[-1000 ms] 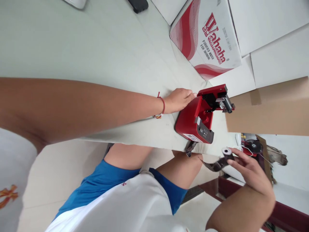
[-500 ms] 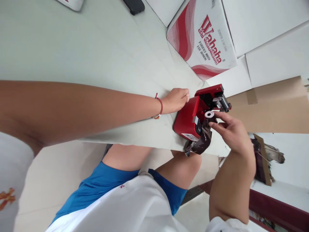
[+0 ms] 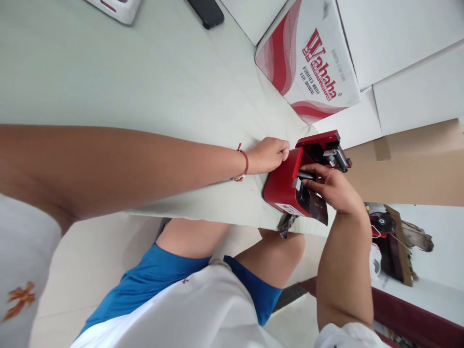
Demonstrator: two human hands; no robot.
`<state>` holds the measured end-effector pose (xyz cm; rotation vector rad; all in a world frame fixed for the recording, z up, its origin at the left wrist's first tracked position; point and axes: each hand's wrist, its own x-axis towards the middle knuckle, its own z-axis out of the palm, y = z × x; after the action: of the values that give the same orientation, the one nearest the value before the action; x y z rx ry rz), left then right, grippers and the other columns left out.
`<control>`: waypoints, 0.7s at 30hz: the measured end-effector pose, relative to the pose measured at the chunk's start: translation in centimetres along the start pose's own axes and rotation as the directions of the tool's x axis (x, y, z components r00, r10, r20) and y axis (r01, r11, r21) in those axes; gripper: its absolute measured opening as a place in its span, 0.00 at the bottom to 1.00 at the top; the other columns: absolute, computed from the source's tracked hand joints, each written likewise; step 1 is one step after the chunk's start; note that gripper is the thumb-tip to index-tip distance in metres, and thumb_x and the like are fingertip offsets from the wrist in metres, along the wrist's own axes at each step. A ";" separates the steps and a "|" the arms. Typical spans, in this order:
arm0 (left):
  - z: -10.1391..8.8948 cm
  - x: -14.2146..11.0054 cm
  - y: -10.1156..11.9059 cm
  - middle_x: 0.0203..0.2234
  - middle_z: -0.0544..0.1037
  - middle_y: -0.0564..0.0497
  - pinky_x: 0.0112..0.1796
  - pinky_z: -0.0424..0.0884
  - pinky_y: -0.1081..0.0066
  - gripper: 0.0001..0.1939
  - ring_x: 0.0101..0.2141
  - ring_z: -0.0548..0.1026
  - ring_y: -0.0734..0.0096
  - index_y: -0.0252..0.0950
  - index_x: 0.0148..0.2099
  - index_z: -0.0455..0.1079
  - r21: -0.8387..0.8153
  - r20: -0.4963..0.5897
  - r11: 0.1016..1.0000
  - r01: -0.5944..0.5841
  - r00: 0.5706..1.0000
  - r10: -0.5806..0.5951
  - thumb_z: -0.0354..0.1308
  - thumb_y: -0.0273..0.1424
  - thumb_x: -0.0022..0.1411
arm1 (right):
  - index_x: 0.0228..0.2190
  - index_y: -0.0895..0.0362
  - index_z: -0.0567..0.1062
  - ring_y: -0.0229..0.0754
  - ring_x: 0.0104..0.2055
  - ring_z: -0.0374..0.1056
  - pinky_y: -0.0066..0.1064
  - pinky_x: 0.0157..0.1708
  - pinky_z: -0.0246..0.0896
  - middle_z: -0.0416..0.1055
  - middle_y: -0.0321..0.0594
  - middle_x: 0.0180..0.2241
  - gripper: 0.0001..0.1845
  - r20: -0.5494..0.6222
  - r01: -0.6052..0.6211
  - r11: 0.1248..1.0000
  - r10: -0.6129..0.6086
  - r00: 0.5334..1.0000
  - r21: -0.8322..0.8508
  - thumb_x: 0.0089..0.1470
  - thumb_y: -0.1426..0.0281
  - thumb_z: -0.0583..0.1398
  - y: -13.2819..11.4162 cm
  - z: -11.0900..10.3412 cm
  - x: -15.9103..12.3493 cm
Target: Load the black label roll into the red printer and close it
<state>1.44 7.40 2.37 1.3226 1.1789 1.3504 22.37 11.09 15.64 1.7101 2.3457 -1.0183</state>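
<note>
A red printer (image 3: 281, 181) stands near the table edge with its hinged lid (image 3: 317, 138) raised. My right hand (image 3: 335, 186) reaches into the opening, its thumb and fingers closed around a roll of dark film (image 3: 310, 175), mostly hidden behind them. A loose dark sheet of the film (image 3: 319, 209) hangs over the printer's front, and a crumpled end (image 3: 286, 224) dangles past the table edge. With its fingers curled, my left hand (image 3: 268, 154) rests against the printer's side. Whether it grips anything is hidden.
A Wahaha water carton (image 3: 308, 63) and other white cartons (image 3: 402, 43) stand behind the printer. Beside them is a brown carton (image 3: 416, 171). A black phone-like object (image 3: 206, 12) and a white device (image 3: 121, 9) lie on the table (image 3: 163, 82).
My right hand has moved the film roll from in front of the opening into the printer. The film now lies flatter over the front. My left hand stays against the printer.
</note>
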 end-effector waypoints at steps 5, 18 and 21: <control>-0.1 -0.1 0.1 0.27 0.76 0.55 0.39 0.63 0.66 0.15 0.33 0.72 0.68 0.38 0.27 0.69 -0.003 0.017 1.000 -0.009 1.000 0.009 0.52 0.12 0.55 | 0.51 0.51 0.84 0.40 0.39 0.76 0.33 0.41 0.73 0.84 0.38 0.46 0.28 -0.093 0.108 0.968 -0.088 0.992 0.227 0.49 0.59 0.77 1.4 -0.2 -0.8; -0.1 -0.1 0.1 0.27 0.77 0.54 0.38 0.64 0.66 0.15 0.33 0.73 0.68 0.37 0.28 0.70 0.055 0.044 0.998 -0.015 0.999 0.013 0.52 0.13 0.54 | 0.59 0.51 0.82 0.54 0.50 0.81 0.48 0.54 0.78 0.85 0.42 0.52 0.27 0.078 0.041 0.964 -0.021 0.997 -0.262 0.59 0.62 0.65 -0.6 -0.5 -0.7; -0.2 -0.1 0.3 0.27 0.76 0.54 0.38 0.64 0.65 0.15 0.33 0.72 0.68 0.37 0.27 0.69 0.063 0.047 0.998 -0.002 0.999 -0.001 0.52 0.12 0.54 | 0.57 0.51 0.83 0.56 0.54 0.81 0.47 0.57 0.77 0.85 0.41 0.54 0.25 0.105 0.084 0.924 -0.047 0.993 -0.373 0.60 0.63 0.64 -1.2 -0.6 0.0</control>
<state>1.30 7.21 2.66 1.3918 1.1979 1.2854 21.49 11.25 16.71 1.4168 2.3585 -0.5846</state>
